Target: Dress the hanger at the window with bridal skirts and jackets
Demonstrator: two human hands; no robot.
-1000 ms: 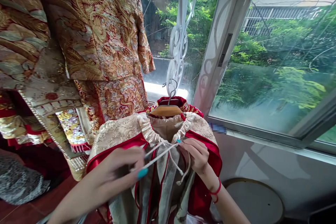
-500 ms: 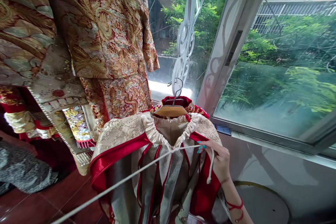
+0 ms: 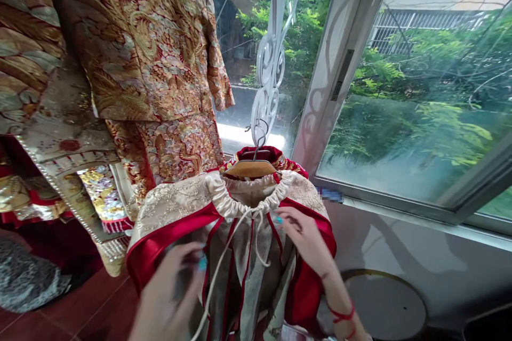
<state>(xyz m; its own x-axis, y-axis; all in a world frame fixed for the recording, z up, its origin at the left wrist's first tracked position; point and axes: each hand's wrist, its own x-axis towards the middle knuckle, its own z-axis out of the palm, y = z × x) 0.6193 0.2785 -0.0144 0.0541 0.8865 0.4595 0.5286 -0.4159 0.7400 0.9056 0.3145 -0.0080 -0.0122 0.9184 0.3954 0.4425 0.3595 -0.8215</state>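
Note:
A cream embroidered cape [image 3: 176,200] with red satin bands and a gathered collar hangs on a wooden hanger [image 3: 254,169]. From the front of the collar a thin white cord [image 3: 218,272] trails down in a long end, and a short end hangs beside it. My right hand [image 3: 310,240] is just right of the collar opening, fingers extended towards it and loosely apart, with no cord visible in them. Lower left, in front of the cape, my left hand [image 3: 168,290] is blurred; a gap shows between its thumb and fingers. Neither cord end appears to be gripped.
Gold and red brocade garments [image 3: 160,64] hang close on the left. The hanger's hook rests on a white scrolled metal stand [image 3: 266,69] by the window [image 3: 400,133]. A round pale object [image 3: 386,303] is at lower right, and a grey patterned bundle [image 3: 30,277] lies lower left.
The cord, earlier pulled taut by my right hand, now hangs slack. My right hand has moved left to the collar, and my left hand has come into view. The collar opening looks rounder.

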